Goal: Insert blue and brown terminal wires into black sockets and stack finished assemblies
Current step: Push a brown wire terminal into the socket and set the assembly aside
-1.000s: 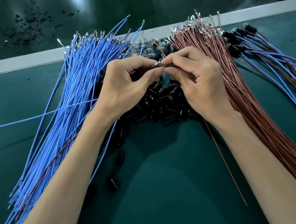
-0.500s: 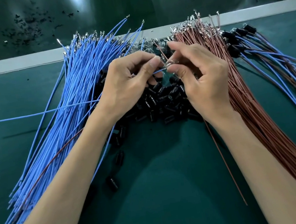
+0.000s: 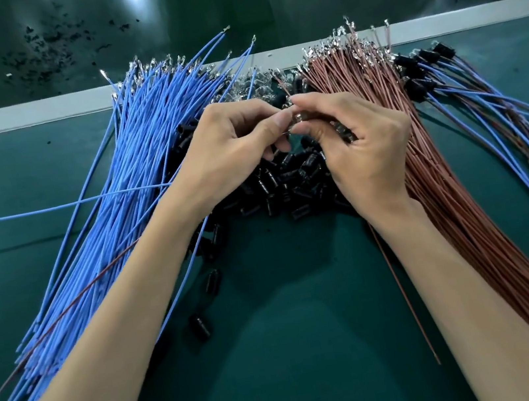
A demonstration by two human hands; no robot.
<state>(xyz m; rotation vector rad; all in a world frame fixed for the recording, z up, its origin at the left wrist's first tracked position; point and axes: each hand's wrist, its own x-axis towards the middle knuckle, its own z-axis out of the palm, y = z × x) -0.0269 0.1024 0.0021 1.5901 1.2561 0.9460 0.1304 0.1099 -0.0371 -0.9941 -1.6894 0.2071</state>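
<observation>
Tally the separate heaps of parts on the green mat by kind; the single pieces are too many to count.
Blue wire bundle: 1
Brown wire bundle: 1
Black socket pile: 1
Finished assembly stack: 1
Total: 4 heaps

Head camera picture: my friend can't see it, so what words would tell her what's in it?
A left hand and a right hand meet over a pile of black sockets and together pinch a shiny terminal. A fan of blue wires lies on the left, brown wires on the right, finished assemblies beyond those, all on a green table.
</observation>
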